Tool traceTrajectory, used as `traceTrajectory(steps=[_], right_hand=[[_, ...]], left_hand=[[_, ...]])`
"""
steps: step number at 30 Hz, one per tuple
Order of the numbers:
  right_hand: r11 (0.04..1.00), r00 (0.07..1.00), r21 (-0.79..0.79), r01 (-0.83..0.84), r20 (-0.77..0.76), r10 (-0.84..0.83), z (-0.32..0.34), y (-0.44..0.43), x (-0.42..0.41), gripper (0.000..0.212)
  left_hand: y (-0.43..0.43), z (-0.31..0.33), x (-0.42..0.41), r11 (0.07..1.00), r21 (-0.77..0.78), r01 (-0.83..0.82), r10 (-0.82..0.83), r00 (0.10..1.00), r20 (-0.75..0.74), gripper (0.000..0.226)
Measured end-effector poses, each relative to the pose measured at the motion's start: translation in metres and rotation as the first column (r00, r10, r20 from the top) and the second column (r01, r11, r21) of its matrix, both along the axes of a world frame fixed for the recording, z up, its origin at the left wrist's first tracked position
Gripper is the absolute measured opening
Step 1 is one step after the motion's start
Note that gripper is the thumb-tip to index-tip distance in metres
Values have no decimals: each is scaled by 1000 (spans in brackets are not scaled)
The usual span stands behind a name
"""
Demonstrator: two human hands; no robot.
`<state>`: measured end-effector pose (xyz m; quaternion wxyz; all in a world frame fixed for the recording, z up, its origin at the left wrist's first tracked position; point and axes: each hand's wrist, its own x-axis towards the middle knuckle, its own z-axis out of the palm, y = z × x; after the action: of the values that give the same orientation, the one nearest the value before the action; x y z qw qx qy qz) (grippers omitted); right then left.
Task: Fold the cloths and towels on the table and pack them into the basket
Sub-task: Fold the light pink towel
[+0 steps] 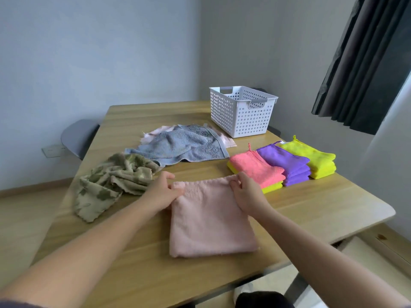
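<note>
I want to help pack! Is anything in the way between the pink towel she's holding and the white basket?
Partly. The pink towel lies near the table's front, the basket at the far right. The blue towel and the folded pink cloth lie between them on the table, but lifted over, nothing visible blocks it.

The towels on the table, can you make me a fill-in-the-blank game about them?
1. Both hands, left hand and right hand, hold the far edge of the ____ towel.
2. The white basket has ____ inside that shows.
3. The blue-grey towel lies unfolded, partly on a ____ cloth.
4. The purple stack sits between the coral stack and the ____ stack.

Missing words: pink; nothing; pink; yellow
</note>
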<state>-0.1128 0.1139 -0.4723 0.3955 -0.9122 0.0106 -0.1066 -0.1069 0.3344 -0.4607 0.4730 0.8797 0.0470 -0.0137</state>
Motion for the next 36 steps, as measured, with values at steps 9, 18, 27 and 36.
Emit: traceTrajectory(steps=[9,18,27,36], right_hand=[[861,957,-471,-192,105,271,-7,33,-18,56],[762,960,-607,-225,-7,279,-32,43,-24,93],[760,961,-606,-236,-29,275,-34,42,-24,96],[757,962,-612,-230,-24,273,-33,41,-25,91]], left_hand=[[-16,-20,-42,749,656,91,-366,883,295,71],[14,-37,-101,704,628,333,-591,764,258,70],[-11,-26,-97,633,772,62,-608,658,445,58],[-34,-23,-107,848,492,-195,-6,926,377,48]])
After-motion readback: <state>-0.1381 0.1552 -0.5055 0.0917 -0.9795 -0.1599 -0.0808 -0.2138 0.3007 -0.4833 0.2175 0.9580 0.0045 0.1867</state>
